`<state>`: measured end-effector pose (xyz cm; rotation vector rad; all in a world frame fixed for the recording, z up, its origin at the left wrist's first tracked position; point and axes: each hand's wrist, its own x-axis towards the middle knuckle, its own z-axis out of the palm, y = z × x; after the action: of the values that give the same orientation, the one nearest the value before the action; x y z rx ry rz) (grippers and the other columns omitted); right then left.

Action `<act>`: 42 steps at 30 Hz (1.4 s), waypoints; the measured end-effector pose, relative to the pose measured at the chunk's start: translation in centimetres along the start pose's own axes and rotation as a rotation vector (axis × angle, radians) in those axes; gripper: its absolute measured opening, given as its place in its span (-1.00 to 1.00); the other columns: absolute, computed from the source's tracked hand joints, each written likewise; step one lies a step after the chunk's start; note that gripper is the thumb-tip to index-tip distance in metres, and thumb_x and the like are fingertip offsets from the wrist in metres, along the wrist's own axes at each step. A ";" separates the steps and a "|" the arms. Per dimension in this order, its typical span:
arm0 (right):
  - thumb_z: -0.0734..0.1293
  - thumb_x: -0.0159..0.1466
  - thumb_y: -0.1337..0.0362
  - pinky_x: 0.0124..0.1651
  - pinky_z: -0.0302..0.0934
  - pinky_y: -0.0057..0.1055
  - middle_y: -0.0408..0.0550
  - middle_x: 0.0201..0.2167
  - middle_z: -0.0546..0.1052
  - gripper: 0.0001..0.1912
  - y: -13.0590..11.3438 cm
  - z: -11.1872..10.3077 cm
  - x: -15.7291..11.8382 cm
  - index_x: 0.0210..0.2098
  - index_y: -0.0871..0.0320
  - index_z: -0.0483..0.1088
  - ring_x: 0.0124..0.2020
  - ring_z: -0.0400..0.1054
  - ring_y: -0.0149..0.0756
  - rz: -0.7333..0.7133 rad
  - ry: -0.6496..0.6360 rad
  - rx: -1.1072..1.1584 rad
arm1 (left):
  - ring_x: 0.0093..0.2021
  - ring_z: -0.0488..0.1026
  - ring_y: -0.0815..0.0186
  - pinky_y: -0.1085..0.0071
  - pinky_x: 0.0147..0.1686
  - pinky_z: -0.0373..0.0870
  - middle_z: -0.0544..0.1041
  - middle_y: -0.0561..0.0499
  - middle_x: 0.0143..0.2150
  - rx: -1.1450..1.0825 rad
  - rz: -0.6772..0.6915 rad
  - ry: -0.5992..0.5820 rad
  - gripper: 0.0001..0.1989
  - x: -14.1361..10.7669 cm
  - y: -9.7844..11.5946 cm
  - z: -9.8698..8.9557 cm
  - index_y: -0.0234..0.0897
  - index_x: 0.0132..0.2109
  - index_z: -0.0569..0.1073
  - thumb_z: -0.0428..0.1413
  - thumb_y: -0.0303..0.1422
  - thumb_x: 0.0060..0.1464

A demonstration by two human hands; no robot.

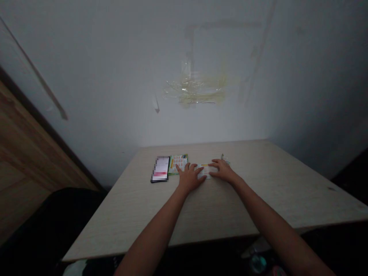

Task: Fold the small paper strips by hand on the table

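My bare left hand [189, 178] and bare right hand [225, 170] lie open, fingers spread and curved, pressing the flat white printed paper [205, 171] between them; I cannot tell whether any edge is pinched. From that paper, a green-bordered printed paper piece [173, 165] lies at nine o'clock, under my left fingers, and beyond it a black-edged rectangular phone [160, 168] with a pale lit screen. Beneath is a pale wood-grained tabletop [214, 214]. At twelve, crinkled, shiny yellowish tape [198, 91] clings to a dull grey-white wall [109, 96]; at ten stands brown, grained wood panelling [23, 153].
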<state>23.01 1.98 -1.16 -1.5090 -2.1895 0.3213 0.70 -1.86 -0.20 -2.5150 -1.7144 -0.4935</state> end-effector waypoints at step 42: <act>0.39 0.24 0.19 0.31 0.06 -0.06 0.04 0.13 0.46 -0.84 1.6 0.4 -0.3 -0.27 0.05 0.63 0.16 0.30 -0.11 -0.089 0.025 0.219 | 0.35 0.09 -0.11 -0.56 0.18 -0.50 0.37 0.04 0.29 0.013 -0.018 -0.021 -0.51 0.1 0.1 0.0 0.25 0.21 0.38 -0.04 0.13 0.19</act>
<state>24.19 2.30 -2.27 -1.2866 -2.1169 0.4923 0.82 -1.83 -0.14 -2.5070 -1.7431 -0.4574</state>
